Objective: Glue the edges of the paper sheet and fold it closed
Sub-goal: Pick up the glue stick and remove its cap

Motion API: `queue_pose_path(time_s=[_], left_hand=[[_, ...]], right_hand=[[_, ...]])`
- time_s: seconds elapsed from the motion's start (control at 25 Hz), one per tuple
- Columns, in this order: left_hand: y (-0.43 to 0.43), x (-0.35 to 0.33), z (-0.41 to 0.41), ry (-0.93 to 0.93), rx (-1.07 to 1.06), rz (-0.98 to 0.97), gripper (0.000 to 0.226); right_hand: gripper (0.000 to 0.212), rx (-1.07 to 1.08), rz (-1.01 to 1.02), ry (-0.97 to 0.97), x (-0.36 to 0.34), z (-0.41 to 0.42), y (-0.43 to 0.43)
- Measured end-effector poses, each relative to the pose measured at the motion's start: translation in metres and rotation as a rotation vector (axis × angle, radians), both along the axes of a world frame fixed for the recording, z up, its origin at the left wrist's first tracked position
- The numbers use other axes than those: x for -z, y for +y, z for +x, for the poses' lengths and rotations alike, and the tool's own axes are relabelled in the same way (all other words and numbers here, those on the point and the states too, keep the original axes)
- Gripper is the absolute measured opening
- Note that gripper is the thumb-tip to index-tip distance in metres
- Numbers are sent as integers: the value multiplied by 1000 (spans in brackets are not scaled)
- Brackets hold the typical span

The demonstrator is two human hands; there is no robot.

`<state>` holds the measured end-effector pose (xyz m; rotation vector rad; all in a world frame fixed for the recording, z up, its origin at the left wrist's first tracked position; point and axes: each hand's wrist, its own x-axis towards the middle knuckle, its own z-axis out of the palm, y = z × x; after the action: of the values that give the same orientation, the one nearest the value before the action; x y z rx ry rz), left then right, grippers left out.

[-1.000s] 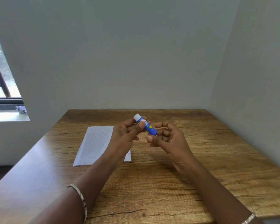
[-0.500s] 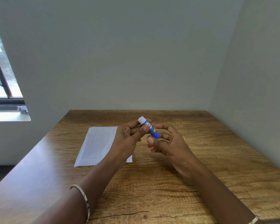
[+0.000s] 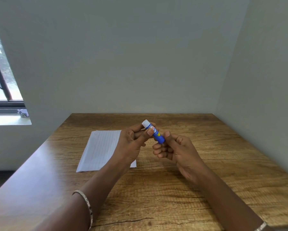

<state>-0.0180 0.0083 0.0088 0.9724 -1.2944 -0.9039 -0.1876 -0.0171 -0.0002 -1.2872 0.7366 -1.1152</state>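
Thumb of right hand point(image 3: 175, 150) sits higher against glue stick point(image 3: 154, 133) than before. At left, paper sheet point(image 3: 101, 150) lies flat on table point(image 3: 214, 164), apparently unglued. Then left hand point(image 3: 131, 144) pinches the stick near its white end, right hand its blue end. Best: hold one end firm, twist the other squarely.

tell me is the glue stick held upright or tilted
Tilted: the glue stick slants, white end up at the left hand, blue end lower in the right hand.
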Motion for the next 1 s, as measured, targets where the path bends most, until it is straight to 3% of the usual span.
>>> queue_pose_path(time_s=[0.2,0.36,0.52,0.64,0.8,1.0], left_hand=[[0,2,-3,-25,-12,-1,26],[0,1,0,-9,-6,3,26],[0,0,2,0,-8,6,27],[0,-1,1,6,-22,8,29],[-1,0,0,-7,-6,9,32],[0,0,2,-6,2,-7,30]], right_hand=[[43,89,-67,75,2,-2,0],[25,45,-76,60,-1,-1,3],[46,-44,43,99,-1,2,4],[33,-3,21,52,-5,2,5],[37,91,-79,39,-4,-3,3],[22,13,-69,52,-2,-2,4]])
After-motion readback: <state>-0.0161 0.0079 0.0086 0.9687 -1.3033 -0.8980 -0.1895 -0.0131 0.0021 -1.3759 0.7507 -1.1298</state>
